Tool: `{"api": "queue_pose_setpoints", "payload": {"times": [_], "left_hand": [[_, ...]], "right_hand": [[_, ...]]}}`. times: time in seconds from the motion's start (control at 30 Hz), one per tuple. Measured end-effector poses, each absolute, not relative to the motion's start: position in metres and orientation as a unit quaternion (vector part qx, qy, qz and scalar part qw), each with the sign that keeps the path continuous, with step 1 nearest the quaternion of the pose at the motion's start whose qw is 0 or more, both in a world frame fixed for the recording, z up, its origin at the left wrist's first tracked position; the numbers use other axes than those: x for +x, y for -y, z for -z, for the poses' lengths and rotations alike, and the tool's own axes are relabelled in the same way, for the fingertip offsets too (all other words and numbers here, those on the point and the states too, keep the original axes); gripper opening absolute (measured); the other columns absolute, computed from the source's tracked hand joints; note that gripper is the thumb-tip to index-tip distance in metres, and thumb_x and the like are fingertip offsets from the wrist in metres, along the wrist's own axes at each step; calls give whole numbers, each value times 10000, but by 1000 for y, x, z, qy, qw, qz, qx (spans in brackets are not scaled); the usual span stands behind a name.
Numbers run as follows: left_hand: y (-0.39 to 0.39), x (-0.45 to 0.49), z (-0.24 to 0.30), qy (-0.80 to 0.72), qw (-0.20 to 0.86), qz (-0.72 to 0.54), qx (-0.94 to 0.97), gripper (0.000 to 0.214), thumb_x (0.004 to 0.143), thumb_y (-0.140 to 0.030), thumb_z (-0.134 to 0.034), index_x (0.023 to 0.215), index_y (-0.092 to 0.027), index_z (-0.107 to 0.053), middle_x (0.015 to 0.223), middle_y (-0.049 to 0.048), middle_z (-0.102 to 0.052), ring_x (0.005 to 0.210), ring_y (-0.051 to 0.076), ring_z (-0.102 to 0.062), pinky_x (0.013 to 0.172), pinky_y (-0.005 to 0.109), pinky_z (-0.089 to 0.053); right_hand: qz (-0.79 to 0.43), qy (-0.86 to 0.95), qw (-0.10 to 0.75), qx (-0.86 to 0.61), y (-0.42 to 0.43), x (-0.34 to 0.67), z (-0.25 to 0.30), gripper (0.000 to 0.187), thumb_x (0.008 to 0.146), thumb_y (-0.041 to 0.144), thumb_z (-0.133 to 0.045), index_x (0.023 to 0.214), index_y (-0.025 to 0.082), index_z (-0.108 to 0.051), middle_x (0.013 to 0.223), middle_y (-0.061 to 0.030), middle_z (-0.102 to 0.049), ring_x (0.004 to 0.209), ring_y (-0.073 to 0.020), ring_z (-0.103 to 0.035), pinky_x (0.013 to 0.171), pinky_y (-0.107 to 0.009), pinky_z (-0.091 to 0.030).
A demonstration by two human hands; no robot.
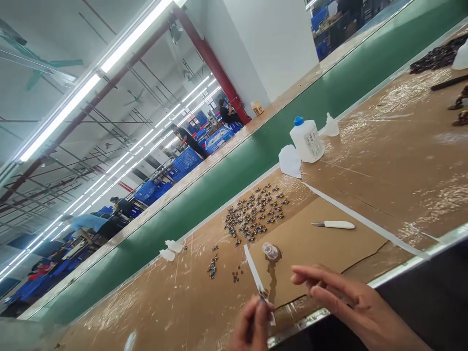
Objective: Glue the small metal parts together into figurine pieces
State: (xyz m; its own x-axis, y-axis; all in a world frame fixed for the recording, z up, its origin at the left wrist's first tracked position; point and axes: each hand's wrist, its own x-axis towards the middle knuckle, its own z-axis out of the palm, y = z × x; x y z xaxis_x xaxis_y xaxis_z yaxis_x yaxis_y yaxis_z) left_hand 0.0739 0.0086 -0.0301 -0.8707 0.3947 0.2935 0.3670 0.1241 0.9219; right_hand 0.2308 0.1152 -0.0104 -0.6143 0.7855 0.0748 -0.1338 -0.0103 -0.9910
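At the bottom centre of the frame the left hand [252,325] pinches a tiny dark part [263,294] at its fingertips, over the near end of a white strip [253,267]. The right hand [351,304] lies just right of it, fingers extended and loosely open, holding nothing. The cardboard-covered bench [383,161] carries a cluster of small parts [254,214], a white-handled knife [334,224] and a blue-capped bottle [307,139]; a green conveyor belt [256,146] runs behind.

Green conveyor belt [256,146], white bottle [308,141] blue-capped, brown cardboard [365,156]

Bare hands [252,324], no sleeves visible
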Motion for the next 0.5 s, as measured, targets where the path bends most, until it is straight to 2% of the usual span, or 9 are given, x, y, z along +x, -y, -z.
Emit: {"api": "queue_pose_setpoints", "payload": {"times": [0.1,0.2,0.23,0.33,0.5], "left_hand": [[-35,2,9,-816,45,-499,287,424,698,-550,-625,850,-166,-722,790,40,-718,765,184,-651,695,256,-510],[-75,-67,-1,-841,54,-447,300,367,730,-472,-640,805,-116,-696,784,45,-697,788,198,-635,743,294,-503],[-88,-85,-1,-852,59,-425,299,339,753,-441,-635,806,-110,-682,792,43,-685,799,198,-629,753,312,-503],[-122,-124,2,-886,68,-357,287,291,835,-376,-568,982,-128,-608,980,42,-630,871,181,-607,765,367,-509],[-149,-147,12,-911,75,-290,285,334,848,-362,-552,1110,-155,-555,1118,67,-577,958,199,-580,802,396,-502]], "right_hand": [[-583,648,410,-268,-137,235,18,316,836,498,-514,882,229,-671,879,-44,-658,825,-173,-623,719,-211,-501],[-509,669,457,-292,-157,234,32,336,843,503,-502,768,207,-640,772,-30,-629,731,-157,-594,660,-222,-471],[-490,674,464,-302,-161,233,37,350,845,511,-493,759,203,-634,760,-30,-625,727,-159,-591,658,-230,-465],[-446,691,473,-317,-169,229,50,356,858,506,-478,768,198,-631,757,-33,-628,722,-161,-591,661,-242,-462],[-409,714,479,-305,-170,225,60,283,860,444,-507,784,209,-646,760,-33,-633,712,-161,-594,658,-246,-471]]}}
